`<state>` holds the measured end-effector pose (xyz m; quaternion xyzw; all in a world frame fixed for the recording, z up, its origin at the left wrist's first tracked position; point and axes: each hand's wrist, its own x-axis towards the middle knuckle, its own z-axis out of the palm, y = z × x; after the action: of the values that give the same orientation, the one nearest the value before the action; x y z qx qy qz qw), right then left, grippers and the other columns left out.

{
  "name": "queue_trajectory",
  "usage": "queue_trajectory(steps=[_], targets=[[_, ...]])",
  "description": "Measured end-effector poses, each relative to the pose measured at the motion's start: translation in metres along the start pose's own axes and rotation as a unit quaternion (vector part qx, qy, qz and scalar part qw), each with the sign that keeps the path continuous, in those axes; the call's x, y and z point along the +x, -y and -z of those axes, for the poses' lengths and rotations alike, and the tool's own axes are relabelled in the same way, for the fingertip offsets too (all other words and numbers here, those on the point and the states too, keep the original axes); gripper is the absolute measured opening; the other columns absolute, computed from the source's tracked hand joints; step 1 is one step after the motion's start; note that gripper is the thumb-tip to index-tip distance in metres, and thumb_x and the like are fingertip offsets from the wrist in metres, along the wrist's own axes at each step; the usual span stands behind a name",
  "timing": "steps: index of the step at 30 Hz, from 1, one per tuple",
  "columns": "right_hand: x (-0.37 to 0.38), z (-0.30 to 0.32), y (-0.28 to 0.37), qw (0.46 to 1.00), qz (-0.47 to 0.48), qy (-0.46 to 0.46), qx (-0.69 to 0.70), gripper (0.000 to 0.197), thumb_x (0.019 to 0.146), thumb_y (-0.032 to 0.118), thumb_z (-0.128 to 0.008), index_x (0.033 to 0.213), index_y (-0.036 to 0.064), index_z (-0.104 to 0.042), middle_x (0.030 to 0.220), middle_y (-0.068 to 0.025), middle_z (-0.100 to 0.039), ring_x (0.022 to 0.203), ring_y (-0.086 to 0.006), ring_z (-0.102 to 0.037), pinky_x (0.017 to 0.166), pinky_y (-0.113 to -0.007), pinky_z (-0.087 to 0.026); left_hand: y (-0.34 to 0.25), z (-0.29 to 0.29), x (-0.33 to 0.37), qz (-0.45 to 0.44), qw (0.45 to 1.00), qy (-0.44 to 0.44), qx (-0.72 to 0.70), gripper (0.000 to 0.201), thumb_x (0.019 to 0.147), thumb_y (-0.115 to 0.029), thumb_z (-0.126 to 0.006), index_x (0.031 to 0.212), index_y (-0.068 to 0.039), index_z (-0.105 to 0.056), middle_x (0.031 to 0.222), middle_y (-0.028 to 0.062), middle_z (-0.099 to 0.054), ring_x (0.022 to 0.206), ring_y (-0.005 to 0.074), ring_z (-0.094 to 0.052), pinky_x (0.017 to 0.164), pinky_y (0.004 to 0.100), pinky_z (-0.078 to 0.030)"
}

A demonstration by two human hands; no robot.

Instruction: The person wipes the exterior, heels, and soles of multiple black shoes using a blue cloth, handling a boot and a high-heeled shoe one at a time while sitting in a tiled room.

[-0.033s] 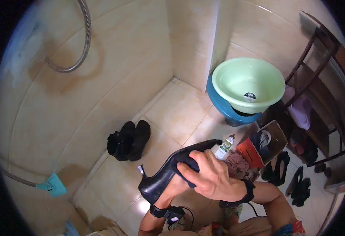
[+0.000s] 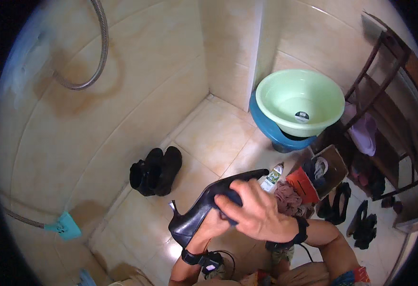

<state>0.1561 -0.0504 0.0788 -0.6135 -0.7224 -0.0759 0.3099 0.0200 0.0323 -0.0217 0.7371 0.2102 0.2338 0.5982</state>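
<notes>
A black high-heeled shoe (image 2: 192,217) is held up in front of me, toe pointing right and thin heel to the left. My left hand (image 2: 212,225) reaches into its opening and supports it from inside; most of those fingers are hidden. Across the shoe's side lies my right hand (image 2: 259,212), its fingers bent around a dark cloth (image 2: 229,198) pressed against the leather. Beyond the shoe's toe, a white bottle with a label (image 2: 272,177) lies on the tiled floor.
Black ankle boots (image 2: 156,170) stand by the left wall. A green basin (image 2: 299,102) rests on a blue tub (image 2: 266,121). Nearby are an open red box (image 2: 304,186) of cloths, a pink cloth (image 2: 287,198), black shoes (image 2: 338,205) and a dark rack (image 2: 383,81).
My right fingers and the cloth have shifted very slightly along the shoe. The shoe stays nearly in place.
</notes>
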Motion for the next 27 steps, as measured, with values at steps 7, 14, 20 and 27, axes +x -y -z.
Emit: queue_trajectory(steps=[7, 14, 20, 27], targets=[[-0.001, -0.006, -0.022, 0.992, -0.028, -0.083, -0.092, 0.036, 0.069, 0.009, -0.064, 0.105, 0.0084, -0.064, 0.097, -0.0144, -0.053, 0.079, -0.0295, -0.057, 0.061, -0.035, -0.051, -0.002, 0.002, -0.010, 0.140, 0.940, -0.078, -0.303, 0.024, 0.078, 0.016, -0.062, 0.096, -0.001, -0.059, 0.096, -0.0017, -0.058, 0.091, 0.0060, -0.054, 0.075, 0.0206, -0.042], [-0.008, -0.004, -0.042, 0.988, -0.037, -0.054, -0.138, 0.039, 0.070, 0.013, -0.064, 0.108, 0.0059, -0.062, 0.098, -0.0155, -0.054, 0.081, -0.0280, -0.056, 0.061, -0.033, -0.051, -0.021, 0.003, 0.002, 0.132, 0.842, -0.107, -0.512, 0.034, 0.064, 0.024, -0.046, 0.079, -0.006, -0.050, 0.080, -0.0018, -0.044, 0.072, 0.0075, -0.043, 0.059, 0.0196, -0.035], [-0.020, -0.016, -0.027, 0.975, 0.115, -0.048, -0.184, 0.034, 0.076, 0.018, -0.061, 0.108, 0.0057, -0.063, 0.097, -0.0162, -0.057, 0.074, -0.0245, -0.055, 0.054, -0.027, -0.049, -0.026, 0.007, 0.009, 0.126, 0.750, -0.119, -0.639, 0.016, 0.070, -0.007, -0.054, 0.083, -0.003, -0.063, 0.107, 0.0114, -0.067, 0.105, 0.0268, -0.058, 0.092, 0.0356, -0.044], [-0.003, -0.007, -0.042, 0.968, 0.073, -0.097, -0.219, 0.036, 0.073, 0.015, -0.061, 0.108, 0.0081, -0.064, 0.100, -0.0173, -0.057, 0.073, -0.0255, -0.057, 0.056, -0.028, -0.050, -0.018, 0.008, 0.014, 0.107, 0.715, -0.072, -0.687, 0.014, 0.081, -0.021, -0.058, 0.080, -0.008, -0.061, 0.122, 0.0161, -0.062, 0.120, 0.0318, -0.054, 0.105, 0.0435, -0.038]])
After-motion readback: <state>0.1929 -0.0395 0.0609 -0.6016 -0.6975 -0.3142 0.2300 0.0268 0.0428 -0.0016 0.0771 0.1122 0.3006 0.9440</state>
